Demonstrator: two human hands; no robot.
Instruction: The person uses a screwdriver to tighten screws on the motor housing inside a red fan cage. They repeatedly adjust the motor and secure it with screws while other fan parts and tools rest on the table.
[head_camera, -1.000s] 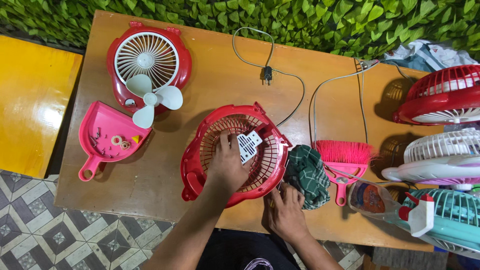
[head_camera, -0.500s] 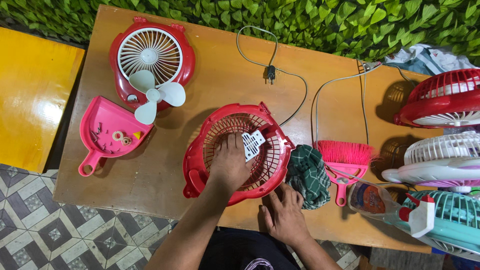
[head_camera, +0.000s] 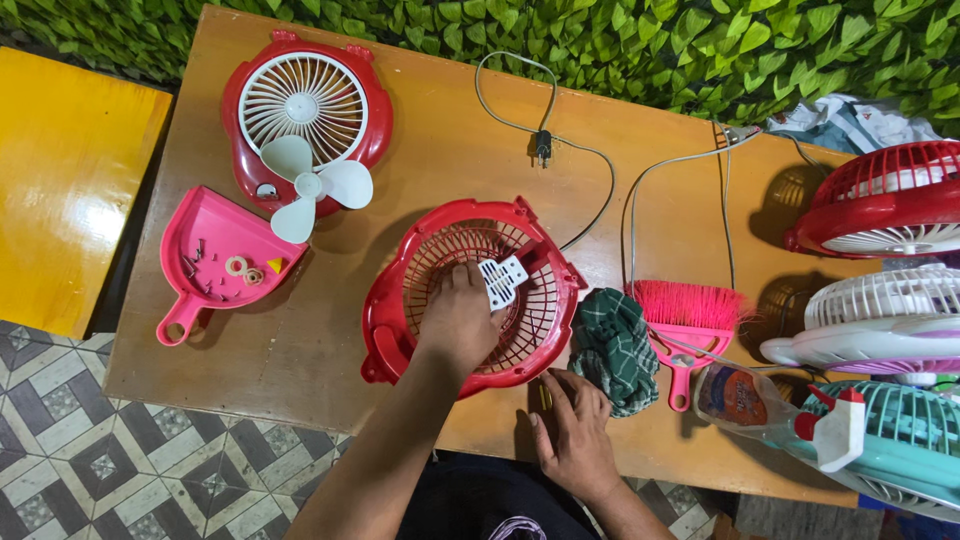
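A red fan shell with a grille floor lies in the middle of the wooden table. My left hand is inside it, palm down, fingers curled onto the grille and touching a small white plastic piece. My right hand lies flat on the table's near edge with fingers spread. Its fingertips are beside a thin yellow-handled tool and a crumpled green checked cloth.
A red fan front with a loose white blade sits at the back left, above a pink dustpan holding screws and washers. A pink brush, a spray bottle, cables and several fans crowd the right.
Both hands have stayed almost where they were. My right hand has slid slightly along the near edge toward the yellow-handled tool. The view has shifted a little.
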